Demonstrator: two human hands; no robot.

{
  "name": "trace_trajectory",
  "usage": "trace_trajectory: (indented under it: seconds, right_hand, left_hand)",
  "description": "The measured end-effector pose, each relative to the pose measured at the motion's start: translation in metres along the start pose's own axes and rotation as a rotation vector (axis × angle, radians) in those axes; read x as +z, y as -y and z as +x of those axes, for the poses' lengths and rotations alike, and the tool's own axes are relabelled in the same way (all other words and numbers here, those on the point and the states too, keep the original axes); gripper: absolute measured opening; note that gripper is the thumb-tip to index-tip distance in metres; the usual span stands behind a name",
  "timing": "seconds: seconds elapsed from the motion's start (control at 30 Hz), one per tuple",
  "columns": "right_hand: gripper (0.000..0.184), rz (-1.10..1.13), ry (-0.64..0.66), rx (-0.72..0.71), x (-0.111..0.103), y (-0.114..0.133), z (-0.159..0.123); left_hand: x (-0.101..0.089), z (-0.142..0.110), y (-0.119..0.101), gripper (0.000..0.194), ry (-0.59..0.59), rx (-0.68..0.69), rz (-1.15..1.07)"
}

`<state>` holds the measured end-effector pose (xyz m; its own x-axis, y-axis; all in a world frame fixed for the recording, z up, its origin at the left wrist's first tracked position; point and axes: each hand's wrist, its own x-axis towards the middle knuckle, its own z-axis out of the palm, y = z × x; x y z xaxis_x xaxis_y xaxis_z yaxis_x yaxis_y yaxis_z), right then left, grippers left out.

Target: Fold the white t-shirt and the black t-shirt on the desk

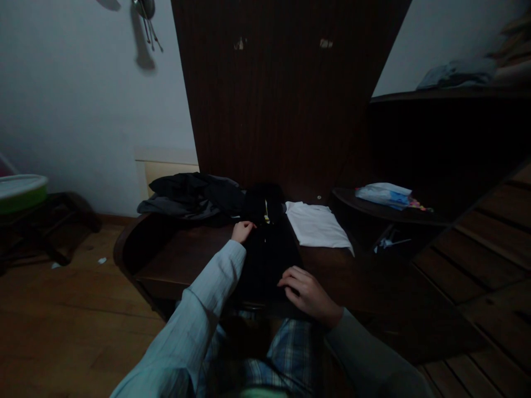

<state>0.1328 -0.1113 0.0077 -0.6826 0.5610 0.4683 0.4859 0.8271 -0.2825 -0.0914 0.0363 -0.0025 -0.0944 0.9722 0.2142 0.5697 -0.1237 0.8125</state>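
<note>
A black garment (269,262) lies flattened on the dark wooden desk in front of me, with a small pale label near its far end. At its far left edge is my left hand (243,231), closed, thumb and fingers pressed together on the dark cloth. My right hand (306,293) rests at the garment's near right side, fingers loosely bent and apart, the tips touching or just over the cloth. To the right lies a folded white cloth (318,225). A heap of dark clothes (191,194) sits at the back left.
A low curved shelf (431,216) at right holds a blue-and-white plastic packet (384,194). Grey cloth (456,73) lies on a higher shelf. Behind the desk stands a dark wood panel (282,110). A green basin (22,194) rests on a stool at far left.
</note>
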Motion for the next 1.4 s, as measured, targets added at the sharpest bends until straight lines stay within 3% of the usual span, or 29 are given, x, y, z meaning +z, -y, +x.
trace_trajectory:
  seconds: [0.17, 0.33, 0.53, 0.6, 0.8, 0.93, 1.13, 1.4]
  right_hand:
    - [0.009, -0.024, 0.119, 0.020, -0.005, 0.006, 0.006]
    - [0.022, 0.124, 0.032, 0.058, 0.001, 0.024, 0.019]
    - [0.027, 0.243, -0.020, 0.068, 0.036, 0.030, 0.027]
    - [0.027, 0.269, -0.048, 0.094, 0.044, 0.029, 0.027]
    - [0.017, 0.328, -0.102, 0.097, 0.044, 0.028, 0.025]
    - [0.021, 0.347, -0.121, 0.090, 0.041, 0.028, 0.026]
    - [0.031, 0.288, -0.089, 0.127, 0.045, 0.026, 0.026]
    - [0.020, 0.280, -0.156, 0.082, 0.044, 0.028, 0.022]
  left_hand:
    - [0.000, 0.000, -0.001, 0.028, -0.012, -0.003, -0.038]
    - [-0.001, 0.000, -0.001, 0.025, -0.058, 0.015, -0.086]
    - [-0.005, 0.004, 0.010, 0.029, -0.320, -0.022, -0.318]
    - [-0.008, 0.006, 0.015, 0.034, -0.341, -0.042, -0.347]
    - [-0.009, 0.003, 0.015, 0.026, -0.230, -0.029, -0.348]
    - [-0.008, -0.002, 0.010, 0.020, -0.167, -0.014, -0.276]
    - [-0.015, -0.001, 0.012, 0.023, -0.009, 0.027, -0.147]
    - [-0.029, 0.001, 0.027, 0.028, 0.084, 0.086, -0.043]
